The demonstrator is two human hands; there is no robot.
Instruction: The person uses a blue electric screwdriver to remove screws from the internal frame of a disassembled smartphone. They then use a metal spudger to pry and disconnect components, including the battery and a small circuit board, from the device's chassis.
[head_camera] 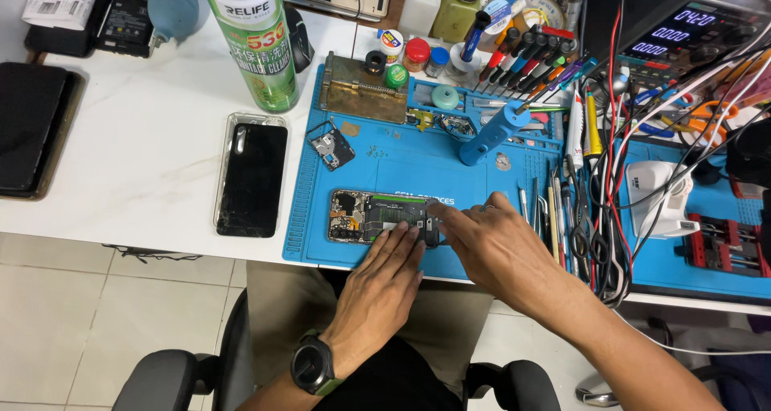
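On the white worktop (144, 138), far left, lies 1 dark tablet (32, 130). Next stand 1 green spray can (255, 41) and 1 clear case (250, 174) holding a black panel. On the blue mat (385, 158) lies 1 opened phone (377, 216), near the mat's front edge, with 1 small module (332, 147) behind it.

The left hand (381, 286) lies flat, fingers extended, fingertips pressing the phone's lower right edge. The right hand (490, 246) is half-curled, its fingertips on the phone's right end; whether it pinches a part cannot be told.

Advice: keep the left hand steady as a brace, apply light fingertip force only, and avoid the exposed board.

Further right: 1 blue electric screwdriver (494, 134), 1 screwdriver rack (530, 57), 1 power supply (691, 33).
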